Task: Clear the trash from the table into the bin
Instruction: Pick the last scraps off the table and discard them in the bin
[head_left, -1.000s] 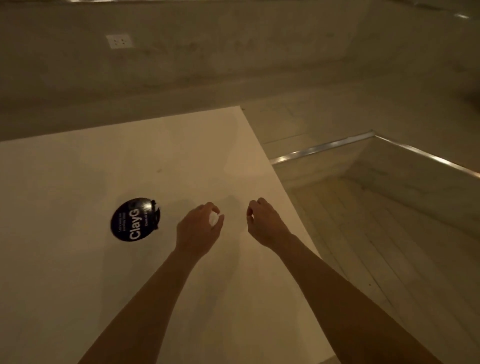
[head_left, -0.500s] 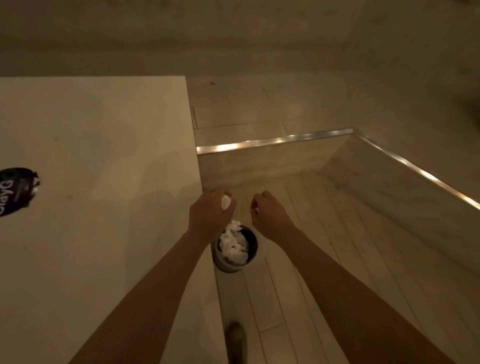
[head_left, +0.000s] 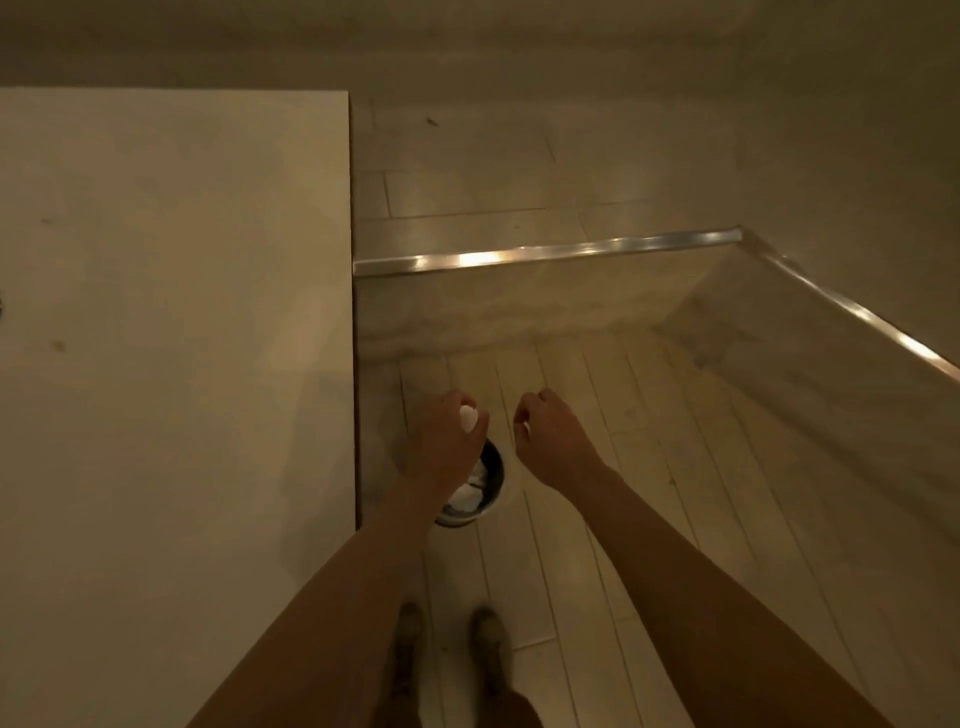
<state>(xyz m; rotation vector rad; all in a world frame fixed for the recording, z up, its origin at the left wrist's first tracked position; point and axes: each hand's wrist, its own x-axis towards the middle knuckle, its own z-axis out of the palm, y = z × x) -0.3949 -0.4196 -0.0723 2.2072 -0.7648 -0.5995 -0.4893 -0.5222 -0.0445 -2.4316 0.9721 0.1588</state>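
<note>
White paper is pretty much the trash here. The left hand (head_left: 444, 447) has its grip closed on a small white crumpled paper wad (head_left: 469, 419), tucked between thumb and curled fingers so only the top pokes out. The wad sits at 12 o'clock of the small round dark metal bin (head_left: 497, 493), which stands on the floor just off the tabletop's edge. Makes sense to hold it there: from this angle the hand looks to be over the opening, so letting go should drop it in. More crumpled white paper (head_left: 465, 499) is piled inside, soft and lumpy.

The right hand (head_left: 558, 441) hangs at 3 o'clock of the left one, apart from it, with its fingers curled under. There's a tiny pale speck at the fingertips, but honestly I can't tell if that grip holds a scrap or nothing.

The big pale smooth rectangular tabletop (head_left: 171, 312) fills the 9 o'clock side, matte with a few faint marks. The pale wood plank floor (head_left: 649, 467) runs up to a shiny metal strip (head_left: 545, 255) at 12 o'clock.

My guess is the drop is next. The only risk is the light wad drifting onto the planks.
</note>
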